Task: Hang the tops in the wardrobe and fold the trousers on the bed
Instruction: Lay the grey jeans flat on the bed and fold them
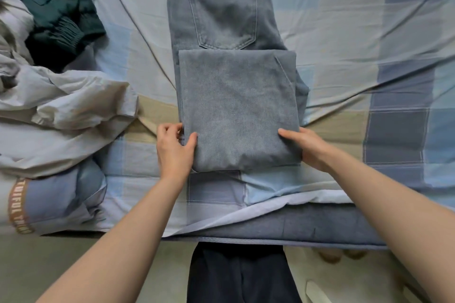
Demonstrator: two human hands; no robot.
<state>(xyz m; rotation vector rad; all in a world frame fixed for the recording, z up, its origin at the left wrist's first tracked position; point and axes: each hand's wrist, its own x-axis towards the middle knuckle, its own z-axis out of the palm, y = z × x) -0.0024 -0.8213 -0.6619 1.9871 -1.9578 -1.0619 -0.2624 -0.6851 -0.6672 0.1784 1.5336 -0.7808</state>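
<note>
— While the jeans (236, 106) lie lengthwise on the bed (344, 44), legs doubled up over the seat, what have the hands got?
— The left hand (173, 147) pinches the fold's near left corner, thumb on top. The right hand (307, 147) clasps the right corner.
— Anything else?
— A green top (56, 12) and a pale shirt (73, 101) are heaped at the left.

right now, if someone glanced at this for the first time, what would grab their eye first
Most likely the blue jeans in the middle of the checked bed sheet, legs folded up just short of the back pocket. The left hand pinches the fold's near left corner, and the right hand holds its right edge. At far left lie a dark green top and a crumpled pale garment.
</note>
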